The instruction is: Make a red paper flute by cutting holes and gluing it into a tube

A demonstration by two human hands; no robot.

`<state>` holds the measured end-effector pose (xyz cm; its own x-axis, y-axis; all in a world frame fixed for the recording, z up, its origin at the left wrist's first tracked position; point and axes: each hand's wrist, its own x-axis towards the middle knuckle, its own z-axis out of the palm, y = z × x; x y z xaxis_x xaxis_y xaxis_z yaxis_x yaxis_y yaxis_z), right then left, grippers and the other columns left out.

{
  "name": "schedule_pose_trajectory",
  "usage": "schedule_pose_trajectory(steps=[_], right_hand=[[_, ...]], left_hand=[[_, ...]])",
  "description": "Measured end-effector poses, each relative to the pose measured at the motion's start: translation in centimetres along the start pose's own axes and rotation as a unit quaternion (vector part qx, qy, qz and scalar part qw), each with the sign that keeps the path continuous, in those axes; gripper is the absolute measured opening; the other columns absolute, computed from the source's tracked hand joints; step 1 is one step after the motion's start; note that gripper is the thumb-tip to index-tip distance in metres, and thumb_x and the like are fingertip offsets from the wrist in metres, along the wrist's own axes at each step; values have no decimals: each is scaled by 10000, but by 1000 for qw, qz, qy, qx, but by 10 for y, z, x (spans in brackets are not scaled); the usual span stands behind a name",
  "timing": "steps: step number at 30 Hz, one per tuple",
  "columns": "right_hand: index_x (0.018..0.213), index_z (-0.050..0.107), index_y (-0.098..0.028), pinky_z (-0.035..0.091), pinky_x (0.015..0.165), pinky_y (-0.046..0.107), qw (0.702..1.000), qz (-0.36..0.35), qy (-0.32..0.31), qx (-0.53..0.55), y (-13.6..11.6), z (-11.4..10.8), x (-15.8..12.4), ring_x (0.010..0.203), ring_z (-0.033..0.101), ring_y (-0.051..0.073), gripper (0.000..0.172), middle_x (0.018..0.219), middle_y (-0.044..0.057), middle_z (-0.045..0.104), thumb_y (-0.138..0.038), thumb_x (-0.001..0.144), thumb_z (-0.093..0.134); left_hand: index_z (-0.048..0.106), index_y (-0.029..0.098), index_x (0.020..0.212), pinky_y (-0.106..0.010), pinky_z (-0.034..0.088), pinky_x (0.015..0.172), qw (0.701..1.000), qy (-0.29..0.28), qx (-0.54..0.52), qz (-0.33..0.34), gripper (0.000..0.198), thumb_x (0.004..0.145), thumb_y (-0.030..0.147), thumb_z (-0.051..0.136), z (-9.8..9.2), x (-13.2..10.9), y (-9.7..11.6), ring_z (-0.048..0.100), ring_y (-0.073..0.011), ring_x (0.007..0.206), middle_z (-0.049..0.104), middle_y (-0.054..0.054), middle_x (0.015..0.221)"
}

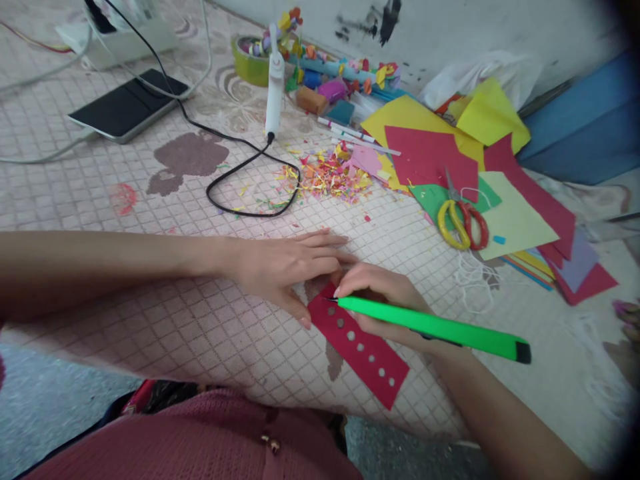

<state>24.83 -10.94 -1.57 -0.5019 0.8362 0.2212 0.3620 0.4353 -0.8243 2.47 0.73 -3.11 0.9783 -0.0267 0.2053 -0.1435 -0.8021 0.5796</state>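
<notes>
A red paper strip with a row of several round holes lies slantwise on the patterned tablecloth. My left hand rests flat, fingers spread, with its thumb pressing the strip's upper left edge. My right hand grips a green utility knife with a black end cap. The knife's thin tip meets the paper just above the topmost hole. Part of the strip's upper end is hidden under my fingers.
Scissors with yellow and red handles lie on coloured paper sheets at right. Paper scraps, a white glue gun and its looped black cord are ahead. A phone and power strip sit far left.
</notes>
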Motion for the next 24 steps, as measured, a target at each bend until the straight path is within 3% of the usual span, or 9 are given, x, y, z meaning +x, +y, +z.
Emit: schedule_pose_trajectory(steps=[9,14,24], right_hand=[[1005,685,-226,519,727,281,999,32,23,-8,3,3,0,840,681,162,182,918,19,713,-163,840,641],[999,680,-231,506,722,255,999,27,41,-19,4,7,-2,832,673,138,225,913,-3,710,-103,817,649],[980,665,-221,484,714,247,998,12,48,-38,-1,7,-5,818,649,120,200,902,-11,704,-100,822,641]], left_hand=[[669,150,1197,-624,199,1230,999,27,-3,-42,459,851,434,773,7,0,1,271,-394,1512,430,-181,1570],[675,134,1200,-620,208,1231,998,44,8,-55,497,843,464,777,10,2,3,278,-404,1507,453,-177,1556],[671,156,1160,-594,206,1242,996,31,24,-74,453,829,442,791,10,2,6,242,-397,1523,440,-146,1574]])
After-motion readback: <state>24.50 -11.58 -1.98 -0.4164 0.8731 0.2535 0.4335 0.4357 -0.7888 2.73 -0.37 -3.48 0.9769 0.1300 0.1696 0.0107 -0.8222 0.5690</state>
